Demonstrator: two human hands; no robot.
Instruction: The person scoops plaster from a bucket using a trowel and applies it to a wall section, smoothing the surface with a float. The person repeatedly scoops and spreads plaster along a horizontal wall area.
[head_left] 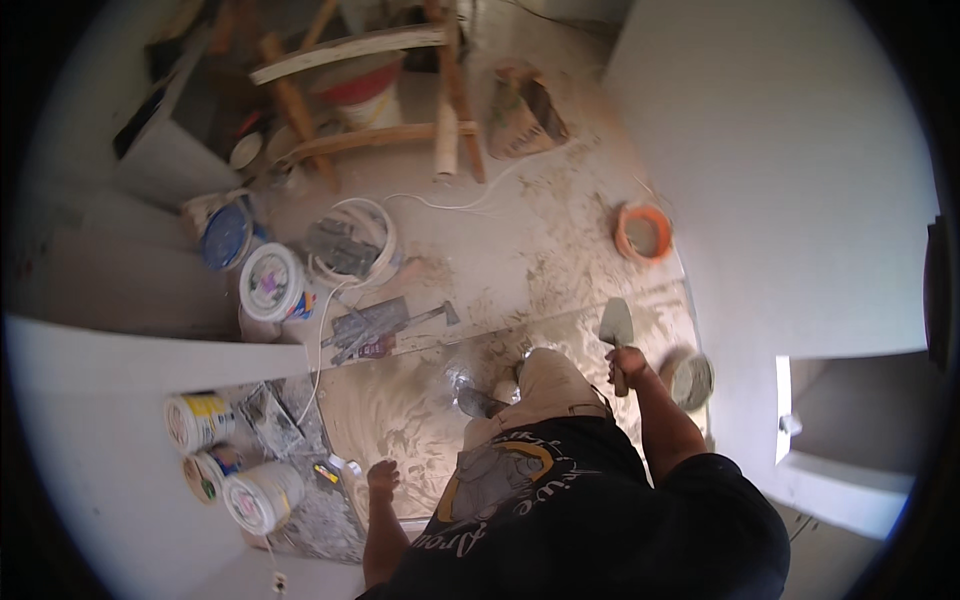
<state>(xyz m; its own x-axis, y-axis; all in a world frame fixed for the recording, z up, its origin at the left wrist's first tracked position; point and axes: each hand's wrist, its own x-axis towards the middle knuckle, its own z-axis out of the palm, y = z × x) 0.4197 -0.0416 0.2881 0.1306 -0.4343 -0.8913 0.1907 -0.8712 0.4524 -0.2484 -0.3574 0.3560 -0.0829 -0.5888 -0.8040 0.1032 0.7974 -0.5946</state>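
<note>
Dusty concrete floor (560, 230) down below, wet mortar smeared across it. Right hand (628, 366) has its fingers wrapped round the trowel (617, 335), blade pointing away, ready to spread. Left hand (382, 478), left of the trowel, hangs loose and empty near the buckets (262, 495).

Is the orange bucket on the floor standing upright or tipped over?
Upright. The orange bucket shows its round open mouth toward the camera above, and its rim forms a full ring on the dusty floor. What it contains cannot be told.
</note>
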